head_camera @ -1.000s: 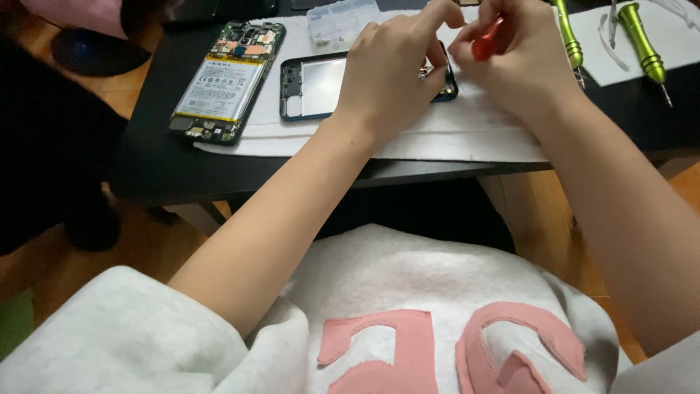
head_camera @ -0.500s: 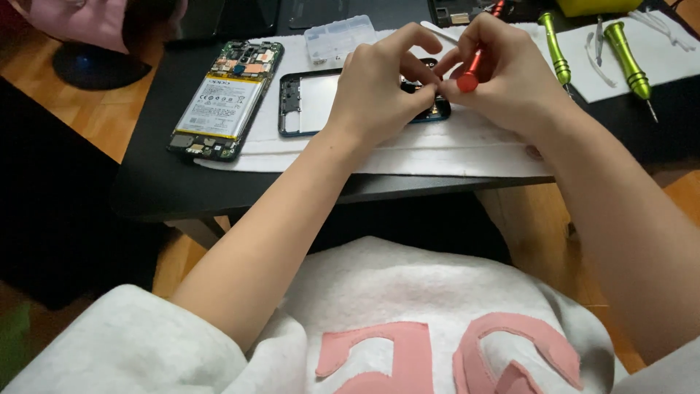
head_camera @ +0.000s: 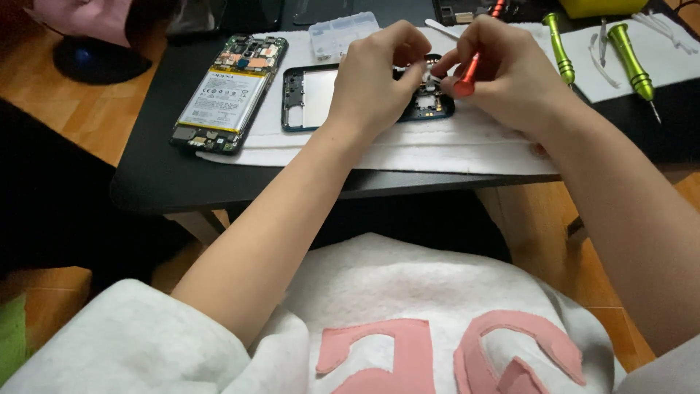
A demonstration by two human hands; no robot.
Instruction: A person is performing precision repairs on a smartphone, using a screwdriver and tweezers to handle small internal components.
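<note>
A dark phone frame (head_camera: 306, 98) lies on a white cloth (head_camera: 452, 146) on the black table (head_camera: 153, 182). My left hand (head_camera: 375, 80) rests on the frame's right half, fingers pinching at a small part near its end. My right hand (head_camera: 510, 73) holds a red-handled screwdriver (head_camera: 467, 76), tip pointing at the same spot on the frame. To the left lies an opened phone body (head_camera: 230, 91) with its battery and circuit boards exposed.
Two green screwdrivers (head_camera: 558, 40) (head_camera: 633, 58) and metal tweezers (head_camera: 599, 47) lie on a white cloth at the right. A clear small-parts box (head_camera: 339, 33) sits behind the frame. A yellow object (head_camera: 601, 7) is at the top edge. Wooden floor shows below the table.
The view has shifted so the table sits a little higher and further right. Both hands stay at the frame's right end; the red screwdriver has tilted lower toward the frame.
</note>
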